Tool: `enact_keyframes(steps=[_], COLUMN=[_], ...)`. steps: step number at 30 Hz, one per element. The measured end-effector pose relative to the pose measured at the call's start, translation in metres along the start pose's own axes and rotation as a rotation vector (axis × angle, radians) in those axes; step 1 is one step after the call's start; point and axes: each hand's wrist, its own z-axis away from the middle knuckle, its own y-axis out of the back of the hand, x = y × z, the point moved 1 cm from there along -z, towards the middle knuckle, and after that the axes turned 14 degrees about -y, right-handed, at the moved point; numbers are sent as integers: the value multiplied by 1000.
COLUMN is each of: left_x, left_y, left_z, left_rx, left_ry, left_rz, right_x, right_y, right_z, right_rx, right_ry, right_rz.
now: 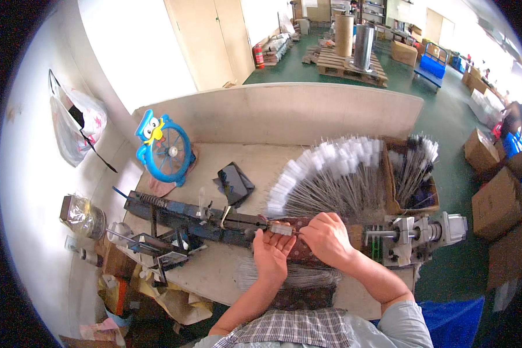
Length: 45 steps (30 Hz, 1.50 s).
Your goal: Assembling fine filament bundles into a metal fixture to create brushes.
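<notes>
My left hand [271,250] and my right hand [326,236] meet at the middle of a long dark metal machine [185,219] lying across the workbench [214,272]. Between their fingertips they pinch a small clear-tipped piece on a thin wire [282,229]. Just behind the hands a fan of thin wire brushes with white tips [330,174] is spread on the bench. A loose bundle of bare wires [290,278] lies under my left wrist. A grey motor unit [423,231] sits at the machine's right end, beside my right forearm.
A blue owl-shaped desk fan [165,148] and a dark phone [235,181] stand at the back left. A cardboard box of brushes [414,180] is at the right. Low partition behind the bench; cartons, pallets and a blue cart fill the green floor beyond.
</notes>
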Motion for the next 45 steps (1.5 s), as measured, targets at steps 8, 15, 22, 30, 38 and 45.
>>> enact_keyframes(steps=[8, 15, 22, 30, 38, 45], left_x=[4, -1, 73, 236, 188, 68], left_y=[-9, 15, 131, 321, 282, 196], left_z=[7, 25, 1, -15, 4, 6], left_rx=[-96, -118, 207, 761, 771, 222], left_ry=[55, 25, -151, -523, -571, -70], left_rz=[-160, -357, -331, -321, -505, -168], right_x=[2, 7, 39, 22, 25, 36], right_y=[10, 24, -31, -38, -11, -10], right_z=[6, 41, 99, 90, 82, 85], right_rx=[-6, -19, -613, -510, -441, -539], right_ry=[-54, -78, -181, -276, -245, -436], right_rz=[0, -301, -30, -21, 8, 32])
